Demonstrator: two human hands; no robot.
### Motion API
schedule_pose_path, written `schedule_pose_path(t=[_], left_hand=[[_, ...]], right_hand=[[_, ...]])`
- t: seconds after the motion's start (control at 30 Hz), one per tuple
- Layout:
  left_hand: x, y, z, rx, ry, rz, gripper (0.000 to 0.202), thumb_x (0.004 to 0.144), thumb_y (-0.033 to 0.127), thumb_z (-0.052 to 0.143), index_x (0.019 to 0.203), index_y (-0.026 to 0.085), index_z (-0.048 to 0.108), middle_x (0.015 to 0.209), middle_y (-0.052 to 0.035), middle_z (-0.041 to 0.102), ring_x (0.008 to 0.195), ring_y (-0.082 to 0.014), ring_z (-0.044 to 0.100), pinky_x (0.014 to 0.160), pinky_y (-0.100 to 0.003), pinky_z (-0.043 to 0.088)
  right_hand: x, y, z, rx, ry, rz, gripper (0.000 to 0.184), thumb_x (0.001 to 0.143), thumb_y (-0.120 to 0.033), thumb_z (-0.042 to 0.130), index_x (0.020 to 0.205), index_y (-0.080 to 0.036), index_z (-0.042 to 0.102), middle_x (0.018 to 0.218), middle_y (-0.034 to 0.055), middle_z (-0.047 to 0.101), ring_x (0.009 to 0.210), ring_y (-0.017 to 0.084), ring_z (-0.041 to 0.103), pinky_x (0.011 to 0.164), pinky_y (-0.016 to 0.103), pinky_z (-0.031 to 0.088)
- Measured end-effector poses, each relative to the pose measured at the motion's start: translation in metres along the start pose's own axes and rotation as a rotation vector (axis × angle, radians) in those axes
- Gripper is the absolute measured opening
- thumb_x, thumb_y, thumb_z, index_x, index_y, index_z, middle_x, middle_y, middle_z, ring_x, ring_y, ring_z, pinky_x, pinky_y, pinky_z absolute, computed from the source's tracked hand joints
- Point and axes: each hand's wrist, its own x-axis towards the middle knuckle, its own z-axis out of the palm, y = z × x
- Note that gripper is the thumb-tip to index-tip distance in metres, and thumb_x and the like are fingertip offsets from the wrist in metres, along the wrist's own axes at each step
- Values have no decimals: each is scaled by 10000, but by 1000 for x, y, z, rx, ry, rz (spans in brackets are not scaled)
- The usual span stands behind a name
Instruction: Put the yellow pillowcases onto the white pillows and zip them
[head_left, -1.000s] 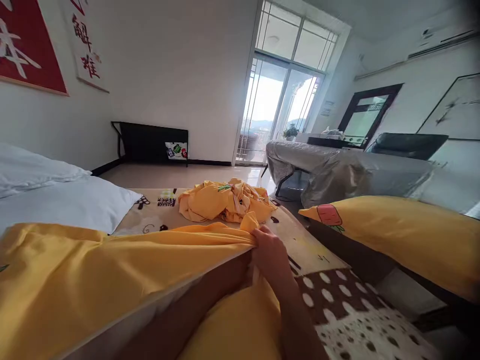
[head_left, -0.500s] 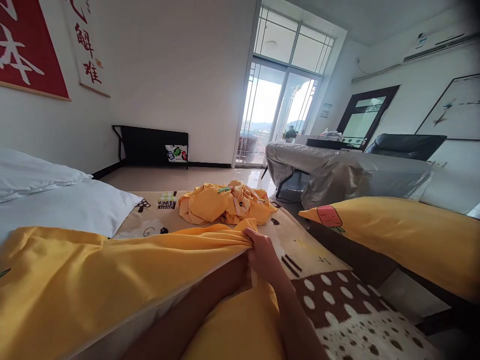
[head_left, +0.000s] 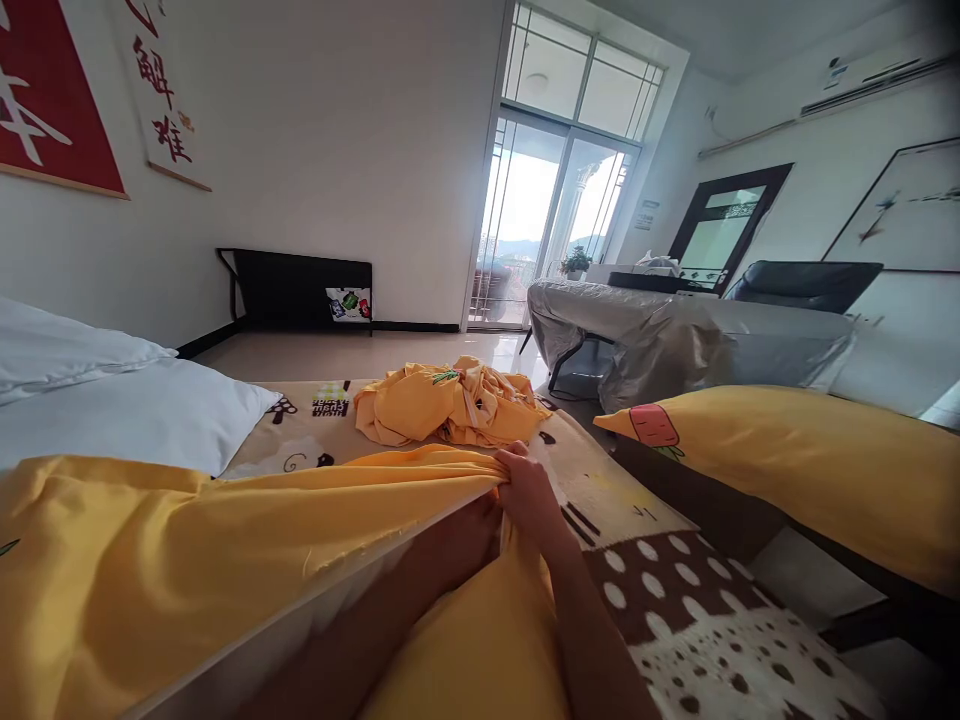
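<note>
A yellow pillowcase (head_left: 247, 530) stretches across the foreground, its open edge facing me and a pale layer showing along that edge. My left arm reaches in under the cloth, and my left hand (head_left: 480, 515) lies mostly in shadow at the gathered end, its fingers hidden. My right hand (head_left: 527, 490) is closed round the bunched end of the pillowcase, right beside the left one. More smooth yellow fabric (head_left: 472, 650) bulges between my forearms. Just beyond my hands, a crumpled heap of yellow cloth (head_left: 450, 400) rests on the patterned blanket (head_left: 660, 580).
White pillows (head_left: 135, 410) lie on the left. A yellow pillow with a carrot print (head_left: 787, 470) is at the right, past the bed's edge. Farther back stand a plastic-covered table (head_left: 660, 330), a dark chair (head_left: 806, 285) and a black folded frame (head_left: 300, 290) against the wall.
The view has shifted slightly. My right hand keeps its hold on the bunched pillowcase, which sits a little differently, with more fabric drawn up below that hand. The heap of cloth stays put.
</note>
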Motion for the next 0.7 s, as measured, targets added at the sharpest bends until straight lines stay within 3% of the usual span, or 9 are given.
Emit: schedule_pose_path(t=[0.17, 0.37, 0.57, 0.7], left_hand=[[0, 3, -4, 141, -8, 9, 414, 859, 162, 472, 1269, 118, 507, 1308, -145, 545, 1223, -291, 492, 1062, -458, 389], [-5, -1, -12, -123, 94, -43, 404, 829, 175, 510, 1231, 195, 546, 1326, -70, 547, 1239, -232, 483, 1106, -390, 363], [-18, -7, -8, -16, 243, -63, 367, 907, 183, 362, 1194, 227, 586, 1235, -88, 612, 1118, -237, 574, 1068, -454, 382], [-16, -7, -7, -260, 233, -233, 339, 933, 318, 370, 1125, 221, 632, 1076, -84, 682, 1054, -250, 605, 991, -438, 456]], right_hand=[[4, 0, 0, 198, -44, 3, 372, 567, -39, 392, 786, -181, 656, 745, 13, 650, 749, 151, 569, 681, 212, 363], [6, 6, -1, 154, -69, 36, 373, 582, -85, 458, 852, -186, 696, 807, 26, 686, 786, 175, 581, 698, 231, 371], [4, 3, -4, 151, -44, 18, 397, 590, -87, 454, 888, -197, 692, 908, 33, 694, 840, 176, 590, 737, 235, 388], [4, 1, -6, 180, -30, -20, 378, 593, -102, 470, 884, -192, 694, 895, 33, 697, 826, 175, 591, 730, 232, 391]])
